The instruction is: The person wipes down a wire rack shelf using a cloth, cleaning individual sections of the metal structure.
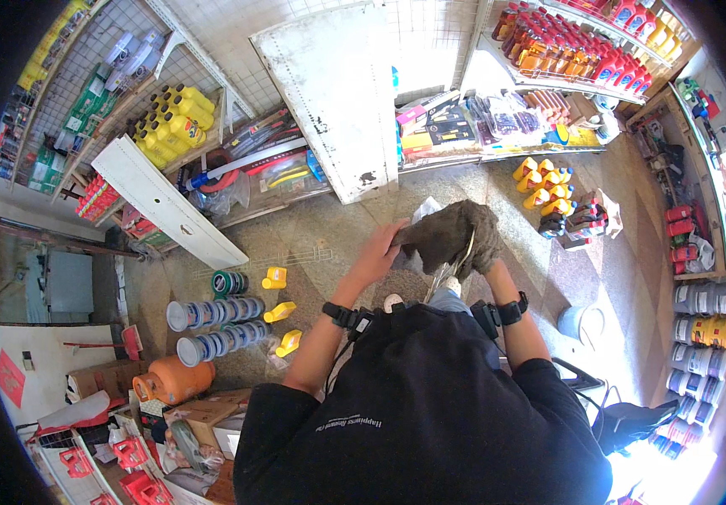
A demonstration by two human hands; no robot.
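A dark brown cloth (pixel 442 230), dirty and rumpled, is spread between my two hands in front of my body. My left hand (pixel 375 252) grips its left end, fingers along the edge. At the right end the cloth is bunched over my right hand (pixel 494 270), which holds it; the fingers are mostly hidden in the folds. Something white (pixel 427 207) shows past the cloth's far edge, too covered to name. A thin pale edge runs along the cloth near my right hand. Below, my shoes (pixel 453 286) stand on the floor.
A white metal panel (pixel 337 95) leans against the shelving ahead; another white panel (pixel 167 199) slants at left. Floor groups include yellow bottles (pixel 544 183), stacked tubs (pixel 217 314) and yellow jugs (pixel 281 311). A bucket (pixel 580 323) stands right, an orange gas cylinder (pixel 174 379) left.
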